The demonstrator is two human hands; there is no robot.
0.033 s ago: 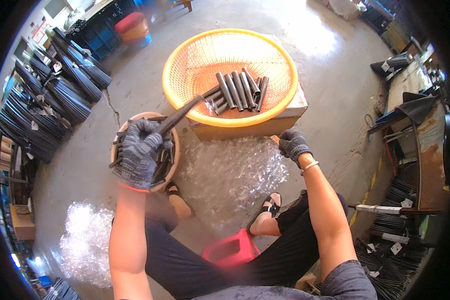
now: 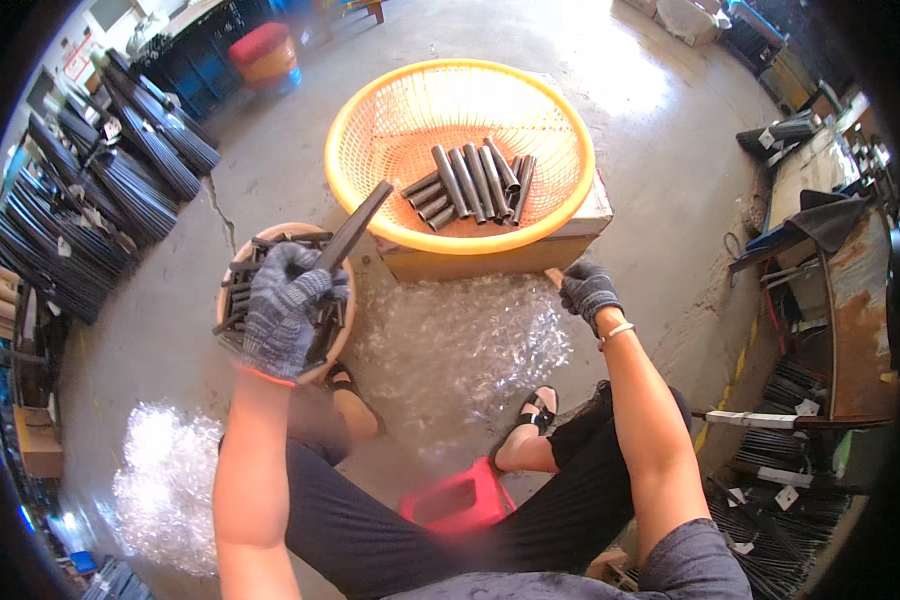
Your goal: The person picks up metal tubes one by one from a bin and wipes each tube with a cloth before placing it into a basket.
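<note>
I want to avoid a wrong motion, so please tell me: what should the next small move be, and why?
Probably bring the right hand, with its tan piece, toward the tube: the left hand grips it with one end sticking out, while the right hand is apart from it.

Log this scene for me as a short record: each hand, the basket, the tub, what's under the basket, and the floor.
Left hand: gloved left hand holding a dark tapered piece
Right hand: gloved right hand gripping a small tan item, kind unclear
Basket: orange basket with dark tubes inside
Under basket: cardboard box
Tub: pale round tub holding dark short pieces, partly hidden by left hand
Floor: clear shiny scraps
</note>
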